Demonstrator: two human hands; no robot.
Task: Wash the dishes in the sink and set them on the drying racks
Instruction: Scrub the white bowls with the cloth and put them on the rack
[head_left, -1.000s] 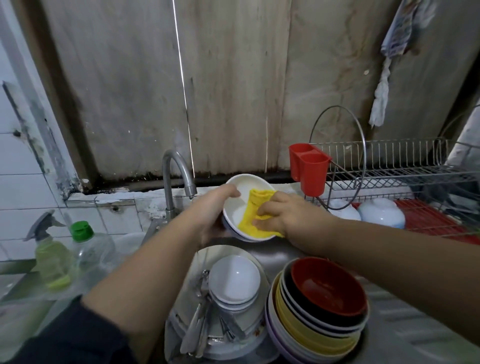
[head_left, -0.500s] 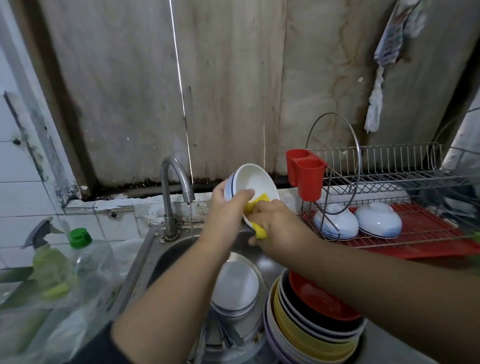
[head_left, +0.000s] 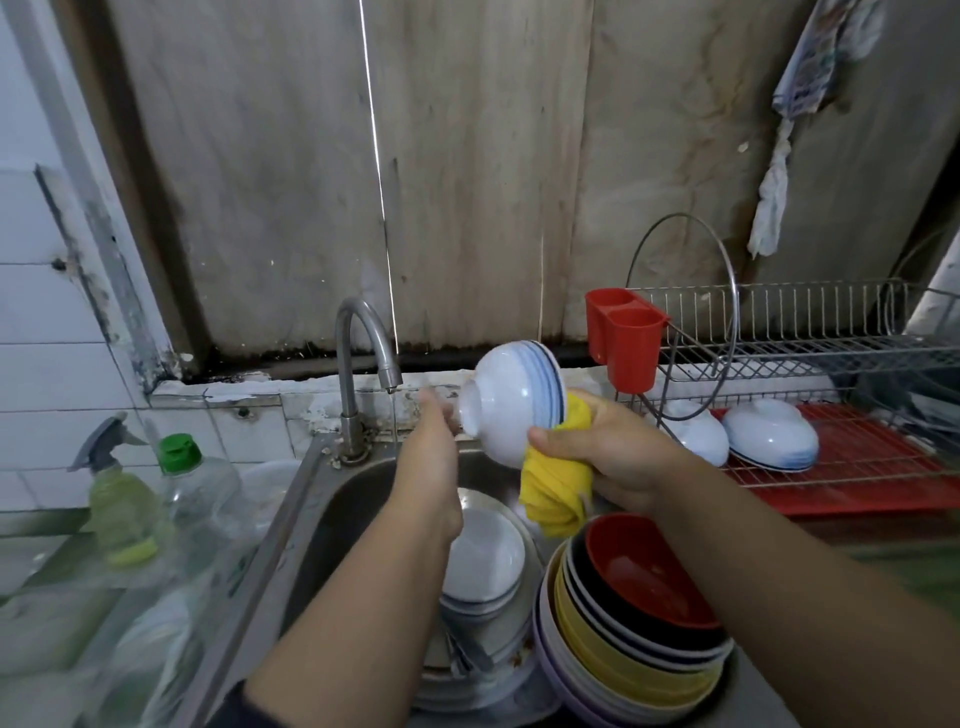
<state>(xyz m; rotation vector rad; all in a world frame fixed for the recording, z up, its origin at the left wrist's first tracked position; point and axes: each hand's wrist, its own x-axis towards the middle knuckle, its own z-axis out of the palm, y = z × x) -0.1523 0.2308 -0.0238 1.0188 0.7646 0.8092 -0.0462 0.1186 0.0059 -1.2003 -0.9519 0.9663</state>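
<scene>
Glossy white glazed bowl (head_left: 511, 402); soft matt yellow cloth (head_left: 556, 488); dull brushed metal sink (head_left: 332, 499) and tap (head_left: 358, 364); shiny wire drying rack (head_left: 810, 358); smooth red plastic cutlery holder (head_left: 626, 338).

A stained grey wall panel (head_left: 467, 171) fills the view from 10 to 2 o'clock, with a dark mouldy strip along its foot. White tiles (head_left: 47, 312) cover the wall at 9 o'clock, edged by a grimy metal strip (head_left: 98, 260). A thin bright line (head_left: 375, 156) runs down the panel at 12. A rag (head_left: 779, 171) hangs at 2 o'clock.
</scene>
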